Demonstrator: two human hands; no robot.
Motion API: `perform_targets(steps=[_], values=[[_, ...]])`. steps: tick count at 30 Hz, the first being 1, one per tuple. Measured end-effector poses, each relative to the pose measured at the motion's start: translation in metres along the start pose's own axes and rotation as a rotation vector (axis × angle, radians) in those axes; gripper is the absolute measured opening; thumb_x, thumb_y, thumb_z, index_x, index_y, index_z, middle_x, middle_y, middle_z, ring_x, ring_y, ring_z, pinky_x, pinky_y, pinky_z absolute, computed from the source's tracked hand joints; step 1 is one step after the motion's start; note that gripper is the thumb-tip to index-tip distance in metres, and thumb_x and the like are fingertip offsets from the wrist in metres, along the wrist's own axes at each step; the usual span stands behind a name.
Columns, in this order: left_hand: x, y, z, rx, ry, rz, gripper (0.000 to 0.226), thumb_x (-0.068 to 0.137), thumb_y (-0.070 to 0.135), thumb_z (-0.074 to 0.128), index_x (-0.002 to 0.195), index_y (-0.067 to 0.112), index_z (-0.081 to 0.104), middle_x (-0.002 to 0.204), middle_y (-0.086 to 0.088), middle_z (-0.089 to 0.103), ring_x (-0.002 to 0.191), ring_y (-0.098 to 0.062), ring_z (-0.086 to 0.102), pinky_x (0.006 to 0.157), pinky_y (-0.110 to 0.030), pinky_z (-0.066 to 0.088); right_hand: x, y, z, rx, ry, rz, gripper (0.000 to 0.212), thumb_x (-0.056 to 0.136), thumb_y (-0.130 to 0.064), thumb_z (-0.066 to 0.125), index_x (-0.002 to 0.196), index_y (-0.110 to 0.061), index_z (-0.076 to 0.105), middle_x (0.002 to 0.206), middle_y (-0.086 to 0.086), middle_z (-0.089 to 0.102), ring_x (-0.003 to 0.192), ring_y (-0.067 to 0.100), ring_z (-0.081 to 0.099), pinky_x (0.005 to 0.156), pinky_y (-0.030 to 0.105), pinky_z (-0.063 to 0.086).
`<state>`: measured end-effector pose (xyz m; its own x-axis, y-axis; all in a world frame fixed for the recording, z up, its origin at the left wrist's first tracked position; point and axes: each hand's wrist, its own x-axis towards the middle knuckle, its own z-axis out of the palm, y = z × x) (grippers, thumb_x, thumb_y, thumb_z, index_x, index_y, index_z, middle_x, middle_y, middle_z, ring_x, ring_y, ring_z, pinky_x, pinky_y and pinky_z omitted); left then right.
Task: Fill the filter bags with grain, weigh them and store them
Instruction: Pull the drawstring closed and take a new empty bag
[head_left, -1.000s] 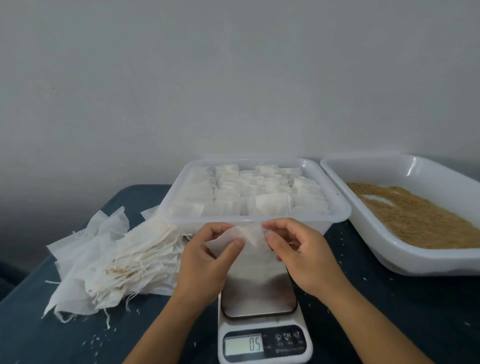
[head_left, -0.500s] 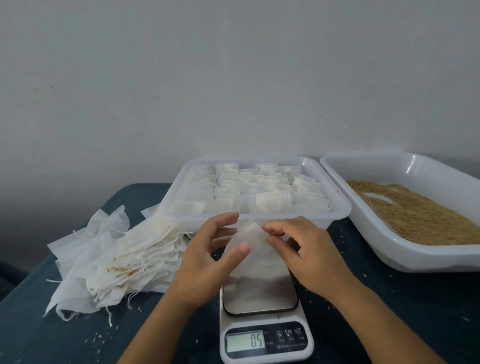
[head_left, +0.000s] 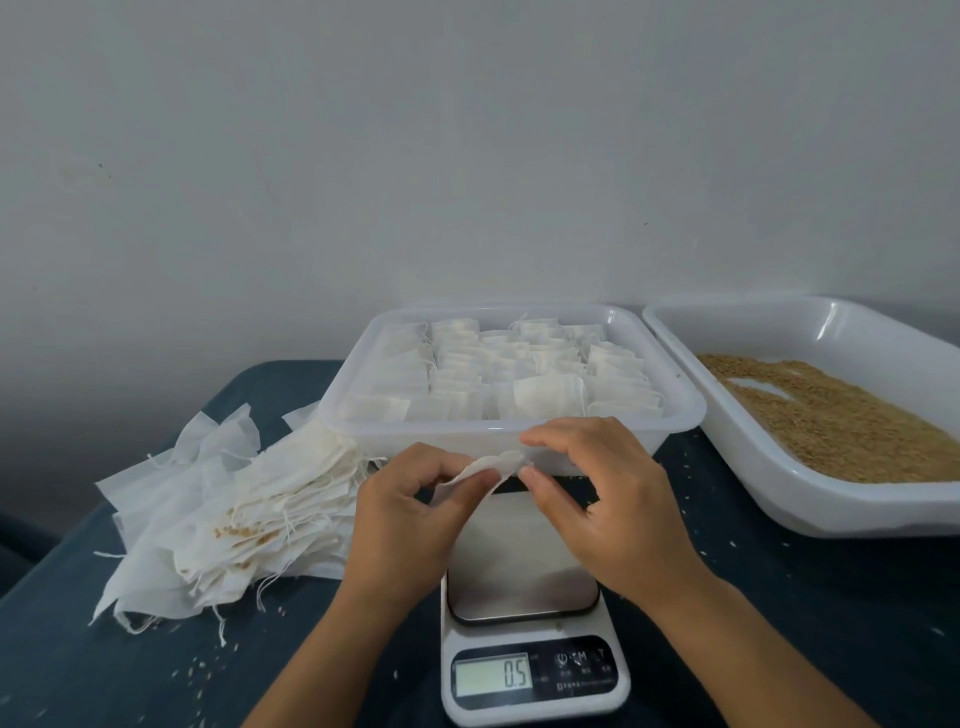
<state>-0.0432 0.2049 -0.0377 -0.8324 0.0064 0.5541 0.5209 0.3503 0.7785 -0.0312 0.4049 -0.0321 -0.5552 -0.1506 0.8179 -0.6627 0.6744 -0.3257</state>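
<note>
Pinching an empty filter bag (head_left: 483, 470) above the scale (head_left: 530, 670), the left hand (head_left: 410, 514) and right hand (head_left: 602, 499) work its mouth open. Many filled bags sit in the clear container (head_left: 675, 415); a pile of empties (head_left: 228, 519) and grain (head_left: 831, 415) remain.

Looks like a small home packing station: a dark blue counter (head_left: 779, 623) pushed against a bare grey wall (head_left: 467, 156), a kitchen scale (head_left: 535, 675), plastic tubs (head_left: 670, 415), loose filter bags (head_left: 218, 519) piled up.

head-worn view, forward-down, close over table (head_left: 779, 623)
</note>
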Motion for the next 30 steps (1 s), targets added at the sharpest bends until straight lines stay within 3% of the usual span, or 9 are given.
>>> perform_targets(steps=[7, 10, 17, 21, 26, 30], values=[[0.0, -0.003, 0.001, -0.035, 0.038, 0.005, 0.017, 0.077, 0.051, 0.075, 0.076, 0.033, 0.075, 0.08, 0.013, 0.072, 0.08, -0.014, 0.068, 0.066, -0.019, 0.05, 0.0, -0.006, 0.003, 0.034, -0.009, -0.072, 0.021, 0.093, -0.023, 0.071, 0.109, -0.01, 0.078, 0.104, 0.001, 0.069, 0.096, 0.019, 0.066, 0.082, 0.034, 0.055], [-0.001, -0.002, 0.003, -0.035, 0.035, 0.007, 0.021, 0.076, 0.052, 0.075, 0.076, 0.031, 0.076, 0.079, 0.012, 0.071, 0.079, -0.015, 0.068, 0.065, -0.016, 0.048, 0.0, -0.008, 0.006, 0.026, -0.047, -0.084, 0.02, 0.093, -0.022, 0.073, 0.11, -0.012, 0.077, 0.104, 0.0, 0.068, 0.094, 0.018, 0.066, 0.08, 0.034, 0.056], [-0.003, -0.001, 0.006, 0.054, 0.013, 0.074, 0.006, 0.081, 0.033, 0.082, 0.078, 0.033, 0.076, 0.079, 0.017, 0.071, 0.075, -0.009, 0.066, 0.063, -0.009, 0.042, -0.001, -0.006, 0.007, 0.057, -0.083, -0.036, 0.009, 0.091, -0.011, 0.078, 0.099, -0.012, 0.075, 0.104, -0.003, 0.062, 0.088, 0.009, 0.064, 0.074, 0.029, 0.057], [-0.004, -0.005, 0.006, 0.077, -0.002, 0.036, 0.018, 0.079, 0.016, 0.087, 0.082, 0.032, 0.078, 0.082, 0.019, 0.072, 0.081, -0.007, 0.067, 0.067, -0.009, 0.043, -0.001, -0.007, 0.007, 0.01, -0.084, -0.057, 0.006, 0.089, -0.011, 0.079, 0.094, -0.012, 0.075, 0.1, -0.003, 0.062, 0.081, 0.004, 0.061, 0.069, 0.023, 0.054], [-0.005, -0.006, 0.009, -0.016, -0.038, -0.014, 0.008, 0.082, 0.038, 0.082, 0.086, 0.039, 0.075, 0.083, 0.015, 0.073, 0.08, -0.011, 0.07, 0.066, -0.012, 0.048, -0.002, -0.008, 0.006, -0.003, -0.086, -0.029, 0.002, 0.092, -0.014, 0.075, 0.092, -0.014, 0.074, 0.096, -0.004, 0.063, 0.065, -0.001, 0.048, 0.057, 0.022, 0.05], [-0.004, -0.005, 0.01, -0.044, -0.049, -0.044, 0.015, 0.079, 0.049, 0.081, 0.092, 0.042, 0.075, 0.087, 0.013, 0.075, 0.081, -0.011, 0.071, 0.068, -0.015, 0.052, -0.002, -0.008, 0.005, -0.01, -0.101, 0.003, 0.004, 0.092, -0.013, 0.075, 0.093, -0.014, 0.072, 0.095, -0.007, 0.065, 0.063, -0.014, 0.043, 0.054, 0.017, 0.045]])
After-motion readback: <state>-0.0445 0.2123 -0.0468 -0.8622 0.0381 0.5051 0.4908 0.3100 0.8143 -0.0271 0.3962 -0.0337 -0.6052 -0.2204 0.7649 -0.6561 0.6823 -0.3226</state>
